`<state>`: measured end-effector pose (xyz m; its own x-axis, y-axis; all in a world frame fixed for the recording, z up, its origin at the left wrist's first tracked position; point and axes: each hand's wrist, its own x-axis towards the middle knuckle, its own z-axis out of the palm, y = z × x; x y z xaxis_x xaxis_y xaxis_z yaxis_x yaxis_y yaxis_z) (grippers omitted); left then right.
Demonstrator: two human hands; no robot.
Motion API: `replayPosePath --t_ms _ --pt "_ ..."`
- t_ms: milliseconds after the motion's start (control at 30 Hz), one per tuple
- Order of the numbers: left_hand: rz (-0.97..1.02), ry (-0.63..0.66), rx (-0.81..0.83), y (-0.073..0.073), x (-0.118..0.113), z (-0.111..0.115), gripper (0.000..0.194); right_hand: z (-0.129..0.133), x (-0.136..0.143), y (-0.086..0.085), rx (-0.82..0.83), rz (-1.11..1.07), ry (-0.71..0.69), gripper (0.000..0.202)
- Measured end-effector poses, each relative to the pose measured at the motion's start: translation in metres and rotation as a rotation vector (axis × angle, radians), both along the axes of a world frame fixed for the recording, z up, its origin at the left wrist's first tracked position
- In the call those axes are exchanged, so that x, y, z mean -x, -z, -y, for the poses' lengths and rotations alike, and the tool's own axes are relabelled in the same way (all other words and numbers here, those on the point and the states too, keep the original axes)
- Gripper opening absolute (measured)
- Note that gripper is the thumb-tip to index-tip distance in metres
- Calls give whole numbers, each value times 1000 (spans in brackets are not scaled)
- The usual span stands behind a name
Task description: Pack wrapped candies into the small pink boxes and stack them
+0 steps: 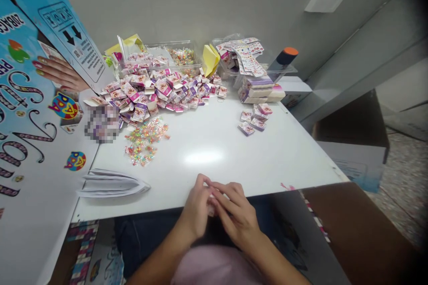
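Note:
At the table's front edge, my left hand [196,207] and my right hand [238,213] meet with fingers bent around a small pale cardboard box [211,209]. The fingers cover most of this box, so its print and flaps are hidden. A big heap of small pink, purple and white boxes [163,89] lies at the back left. In front of it, small clear packets with coloured bits [145,140] are spread out. Several closed boxes [256,120] sit in a group at the right, beside a stack of similar boxes [254,89].
Clear plastic trays [195,69] stand along the wall, one with sticker sheets [245,55] and a dark tube with an orange cap [290,51]. Folded white papers [112,185] lie front left. A large printed carton [43,133] rises at the left; brown cartons [361,227] stand right.

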<state>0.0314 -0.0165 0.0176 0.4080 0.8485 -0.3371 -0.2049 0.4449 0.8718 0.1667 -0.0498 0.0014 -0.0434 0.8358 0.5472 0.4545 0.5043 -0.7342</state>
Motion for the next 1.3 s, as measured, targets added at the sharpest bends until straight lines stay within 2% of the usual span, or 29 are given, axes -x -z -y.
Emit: replayPosePath --t_ms 100,167,233,300,467,667,800,900,1033,1133,1200,1300 --pt "48 -70 21 -2 -2 2 22 -5 2 -2 171 -194 11 33" --pt "0 -128 -41 -3 -2 4 24 -7 4 -4 304 -379 79 22" --pt "-74 -163 -132 -4 -2 7 31 -7 6 -6 349 -471 147 17" --pt "-144 -190 -226 -4 0 10 33 -5 9 -7 304 -436 184 18" --pt "-289 -256 -463 0 2 19 24 7 18 -3 31 -236 280 38" --pt "-242 -305 -749 10 3 22 27 9 12 -1 -190 -62 218 53" --pt "-273 -267 -779 9 5 20 31 7 6 -5 -176 -59 124 56" --pt "-293 -261 -779 6 5 19 30 7 11 -8 -29 -200 95 53" --pt "-315 -285 -746 4 2 19 27 8 20 -11 136 -369 138 38" --pt "-299 -280 -742 3 2 17 24 10 26 -12 260 -467 116 29" --pt "-306 -289 -742 3 2 16 24 11 30 -10 272 -509 149 33" --pt "-346 -291 -752 4 1 14 25 14 33 -4 189 -479 236 37"
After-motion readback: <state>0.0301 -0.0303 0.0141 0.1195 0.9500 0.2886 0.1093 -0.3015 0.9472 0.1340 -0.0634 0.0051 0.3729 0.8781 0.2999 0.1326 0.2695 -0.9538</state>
